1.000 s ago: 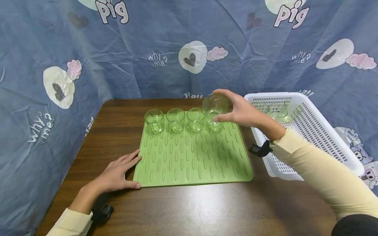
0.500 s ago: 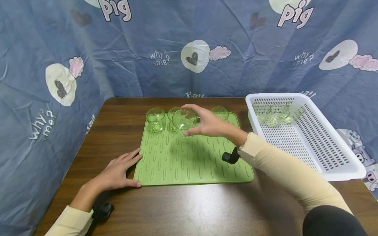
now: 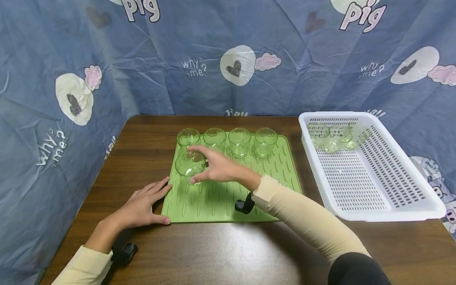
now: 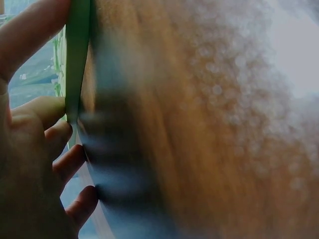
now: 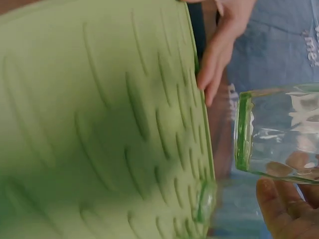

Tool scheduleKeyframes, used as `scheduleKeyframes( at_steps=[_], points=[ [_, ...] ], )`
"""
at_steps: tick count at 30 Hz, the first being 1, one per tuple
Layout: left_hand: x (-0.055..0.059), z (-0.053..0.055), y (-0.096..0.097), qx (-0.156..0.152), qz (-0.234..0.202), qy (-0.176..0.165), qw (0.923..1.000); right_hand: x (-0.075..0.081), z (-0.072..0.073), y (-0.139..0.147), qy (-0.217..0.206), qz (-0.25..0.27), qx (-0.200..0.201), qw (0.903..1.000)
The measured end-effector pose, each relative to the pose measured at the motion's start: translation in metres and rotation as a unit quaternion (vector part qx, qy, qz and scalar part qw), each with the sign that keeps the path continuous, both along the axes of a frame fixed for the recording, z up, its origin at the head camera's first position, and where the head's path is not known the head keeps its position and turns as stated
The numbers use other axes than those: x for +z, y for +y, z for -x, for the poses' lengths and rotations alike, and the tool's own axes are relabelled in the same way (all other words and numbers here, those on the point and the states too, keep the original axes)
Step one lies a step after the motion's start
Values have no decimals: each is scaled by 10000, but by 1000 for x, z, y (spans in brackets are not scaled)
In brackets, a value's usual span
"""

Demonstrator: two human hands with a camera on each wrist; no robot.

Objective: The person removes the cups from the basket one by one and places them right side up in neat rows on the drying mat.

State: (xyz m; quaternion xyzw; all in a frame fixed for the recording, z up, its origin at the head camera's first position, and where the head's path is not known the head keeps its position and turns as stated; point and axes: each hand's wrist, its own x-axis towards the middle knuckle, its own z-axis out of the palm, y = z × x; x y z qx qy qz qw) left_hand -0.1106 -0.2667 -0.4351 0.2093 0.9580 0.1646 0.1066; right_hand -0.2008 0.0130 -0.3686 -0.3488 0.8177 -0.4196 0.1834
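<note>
My right hand (image 3: 222,167) grips a clear green-tinted drinking glass (image 3: 185,165) over the left side of a green ridged mat (image 3: 221,208). In the right wrist view, a gap shows between the glass's thick base (image 5: 243,132) and the mat. A row of glasses (image 3: 265,143) stands upright along the mat's back edge; the held one is in front of the leftmost. My left hand (image 3: 137,208) lies with fingers spread at the mat's left edge, its thumb by the front-left corner. The left wrist view shows its fingers (image 4: 45,110) touching the mat's edge.
To the right of the mat stands a white perforated plastic basket (image 3: 427,186), with several more glasses (image 3: 331,138) grouped at its back left. Both mat and basket are on a dark wooden table (image 3: 228,253). A blue printed cloth (image 3: 199,95) hangs behind.
My right hand has carried the glass leftward and toward me, from above the back right of the mat to its left side. The left hand has stayed at the mat's edge.
</note>
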Motion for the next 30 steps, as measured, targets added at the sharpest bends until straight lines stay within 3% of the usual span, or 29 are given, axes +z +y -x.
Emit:
scheduleKeyframes(
  at_steps=[30],
  points=[
    [0, 1, 0, 9, -57, 79, 10000, -39, -20, -33, -144, -275, 525, 9981]
  ],
)
